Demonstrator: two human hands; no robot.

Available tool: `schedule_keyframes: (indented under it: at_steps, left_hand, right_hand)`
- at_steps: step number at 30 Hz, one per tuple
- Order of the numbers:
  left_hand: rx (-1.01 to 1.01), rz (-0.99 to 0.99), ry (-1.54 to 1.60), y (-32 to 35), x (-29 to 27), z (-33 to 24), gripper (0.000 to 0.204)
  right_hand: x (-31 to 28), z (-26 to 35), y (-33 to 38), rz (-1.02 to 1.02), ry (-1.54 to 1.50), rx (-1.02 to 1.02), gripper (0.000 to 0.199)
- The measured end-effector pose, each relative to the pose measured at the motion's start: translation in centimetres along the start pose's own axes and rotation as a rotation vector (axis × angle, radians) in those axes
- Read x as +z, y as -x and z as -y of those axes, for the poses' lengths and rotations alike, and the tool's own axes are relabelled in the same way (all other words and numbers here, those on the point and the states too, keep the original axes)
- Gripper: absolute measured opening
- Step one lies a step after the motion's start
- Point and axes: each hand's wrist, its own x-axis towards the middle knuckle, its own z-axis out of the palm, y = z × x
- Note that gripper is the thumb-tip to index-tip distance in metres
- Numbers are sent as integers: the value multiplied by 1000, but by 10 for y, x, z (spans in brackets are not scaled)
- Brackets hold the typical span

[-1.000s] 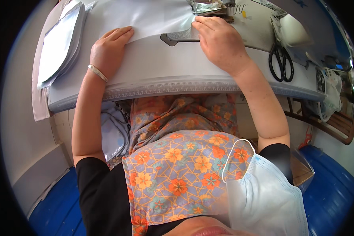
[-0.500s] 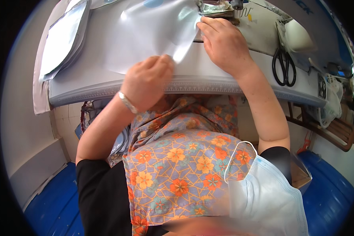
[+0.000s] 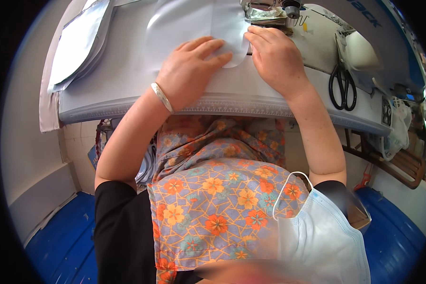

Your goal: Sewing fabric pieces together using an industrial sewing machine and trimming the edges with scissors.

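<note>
- Pale fabric piece [image 3: 189, 23] lies flat on the grey surface [image 3: 128, 90], its rounded near corner reaching toward the sewing machine's presser foot [image 3: 265, 14] at the far edge.
- Left hand [image 3: 191, 71] rests palm down on the cloth, fingers spread and flat, pinning rather than gripping; a silver bangle [image 3: 162, 97] sits on that wrist.
- Right hand [image 3: 277, 59] lies at the cloth's right edge, fingers curled down, tips just beside the foot; whether it pinches the edge I cannot tell.
- By its look, the cloth is thin, light and limp, with a slight sheen, so it probably slides easily and would buckle if pushed from one spot.
- Flat palm pressure well back from the foot, plus fingertips on the edge near it, seems the safest hold; pinching would likely wrinkle it.
- Black scissors [image 3: 343, 83] lie to the right, well apart from both hands.
- More pale pieces are stacked [image 3: 78, 45] at the left.
</note>
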Motion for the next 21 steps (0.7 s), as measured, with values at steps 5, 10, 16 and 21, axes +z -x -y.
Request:
schedule_keyframes:
  at_steps: [5, 10, 16, 21]
  left_hand:
    - [-70, 6, 8, 5, 7, 31, 39]
    - [-137, 10, -144, 18, 3, 66, 36]
    - [-106, 3, -219, 27, 1, 59, 33]
    - [-46, -44, -307, 29, -1, 28, 30]
  right_hand:
    - [1, 2, -1, -25, 0, -4, 26]
    - [1, 6, -2, -5, 11, 4, 28]
    - [3, 9, -2, 25, 47, 22, 33]
    - [3, 11, -3, 35, 62, 21, 34]
